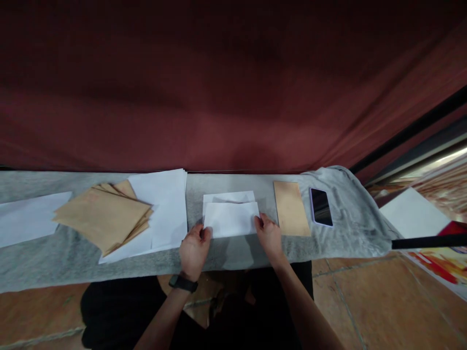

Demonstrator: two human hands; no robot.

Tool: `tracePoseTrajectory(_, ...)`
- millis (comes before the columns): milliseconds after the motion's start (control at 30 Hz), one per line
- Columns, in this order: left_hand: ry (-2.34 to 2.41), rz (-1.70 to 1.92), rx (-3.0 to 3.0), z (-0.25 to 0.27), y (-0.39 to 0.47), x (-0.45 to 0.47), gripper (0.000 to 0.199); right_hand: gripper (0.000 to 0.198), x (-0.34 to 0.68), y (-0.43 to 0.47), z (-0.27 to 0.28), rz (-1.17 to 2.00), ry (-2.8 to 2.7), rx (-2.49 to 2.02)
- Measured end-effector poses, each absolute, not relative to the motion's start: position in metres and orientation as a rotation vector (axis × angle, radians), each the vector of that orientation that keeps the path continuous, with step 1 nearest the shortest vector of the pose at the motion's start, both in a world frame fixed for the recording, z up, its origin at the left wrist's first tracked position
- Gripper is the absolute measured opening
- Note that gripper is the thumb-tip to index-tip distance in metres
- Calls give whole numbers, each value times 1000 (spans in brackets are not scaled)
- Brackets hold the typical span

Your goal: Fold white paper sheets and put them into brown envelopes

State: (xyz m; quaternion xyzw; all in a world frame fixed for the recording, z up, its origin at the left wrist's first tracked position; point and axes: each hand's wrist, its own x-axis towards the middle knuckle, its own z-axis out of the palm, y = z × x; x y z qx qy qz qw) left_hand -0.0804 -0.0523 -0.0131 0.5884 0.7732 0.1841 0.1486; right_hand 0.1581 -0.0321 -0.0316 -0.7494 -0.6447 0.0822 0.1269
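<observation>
A white sheet of paper point(231, 219), partly folded over, lies in front of me on the grey cloth. Its near flap stands a little off the layer behind it. My left hand point(194, 248), with a dark watch on the wrist, pinches the left edge between thumb and fingers. At the opposite edge, my right hand point(268, 235) grips the paper the same way. Just right of that hand lies a single brown envelope point(292, 209). To the left of my left hand is a stack of white paper point(170, 209), partly covered by a fanned pile of brown envelopes point(105, 214).
A phone point(321, 207) lies on the grey cloth point(346, 214) near the table's right end. Another white sheet point(29, 218) is at the far left. A dark red curtain point(233, 97) hangs behind the table. A black bar point(430, 241) juts in at right.
</observation>
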Motion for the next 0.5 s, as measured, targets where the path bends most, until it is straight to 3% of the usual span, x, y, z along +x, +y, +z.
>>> tracePoseTrajectory(500, 2426, 111, 1779, 1, -28, -65, 31, 24, 146, 4, -26, 100, -1888, -2281)
